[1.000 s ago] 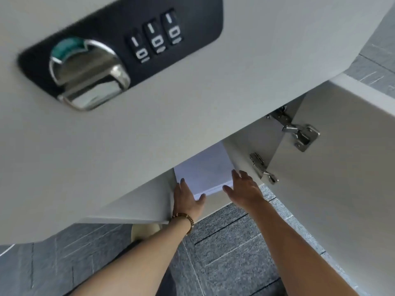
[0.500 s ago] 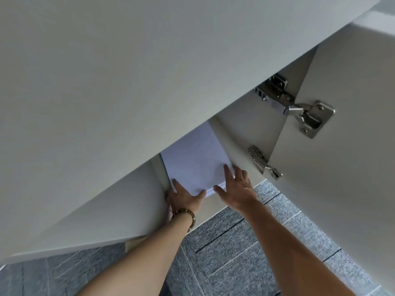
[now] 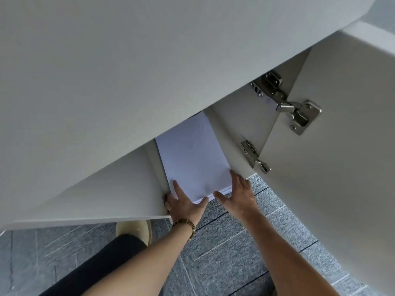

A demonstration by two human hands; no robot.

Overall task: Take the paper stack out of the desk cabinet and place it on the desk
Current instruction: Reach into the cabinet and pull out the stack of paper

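A white paper stack (image 3: 192, 159) lies flat inside the open desk cabinet, with its near edge poking out past the cabinet's front. My left hand (image 3: 183, 205) grips the stack's near left corner, one finger on top and the thumb at the front edge. On the near right corner, my right hand (image 3: 237, 194) has its fingers along the stack's right side and its thumb at the front edge. The far part of the stack is hidden behind the white cabinet front (image 3: 128, 82) above it.
The white cabinet door (image 3: 333, 189) stands open on the right, with two metal hinges (image 3: 297, 110) beside the stack. Grey carpet tiles (image 3: 235, 248) lie below. My black trouser leg (image 3: 96, 265) and light shoe (image 3: 134, 229) are at the lower left.
My hands reached the stack and closed on its near corners, and the stack has slid toward me. My view dropped, so the combination lock left the frame.
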